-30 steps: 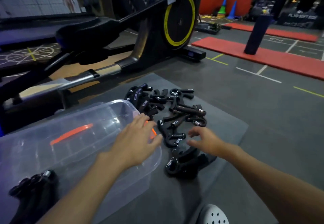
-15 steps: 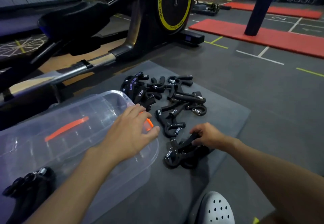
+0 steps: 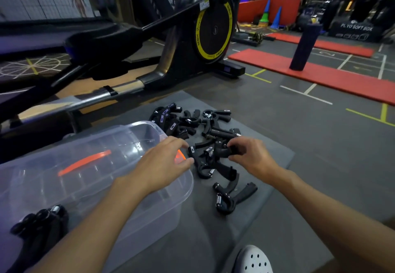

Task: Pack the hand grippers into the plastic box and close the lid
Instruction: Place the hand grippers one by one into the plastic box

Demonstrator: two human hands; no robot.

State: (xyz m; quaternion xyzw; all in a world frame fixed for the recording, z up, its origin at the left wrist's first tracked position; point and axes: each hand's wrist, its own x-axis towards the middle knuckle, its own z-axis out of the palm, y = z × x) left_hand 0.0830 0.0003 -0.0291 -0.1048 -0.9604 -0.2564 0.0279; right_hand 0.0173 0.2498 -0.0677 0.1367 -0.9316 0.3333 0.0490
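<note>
Head view | right hand point(image 3: 254, 161) pinches 1 hand gripper point(image 3: 224, 152) above pile point(image 3: 192, 123) on mat point(image 3: 273, 144), likely for boxing | left hand point(image 3: 159, 166), fingers loose, grasping nothing, rests on plastic box point(image 3: 85, 187) beside pile, likely steadying it

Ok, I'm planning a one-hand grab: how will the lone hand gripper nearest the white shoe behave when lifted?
The lone hand gripper probably stays stiff: thick handles joined by a metal coil spring, though squeezing may close them. Its splayed shape lies flat on the grey mat, so rolling seems unlikely. The matte black handles look unlikely to slip.
</note>
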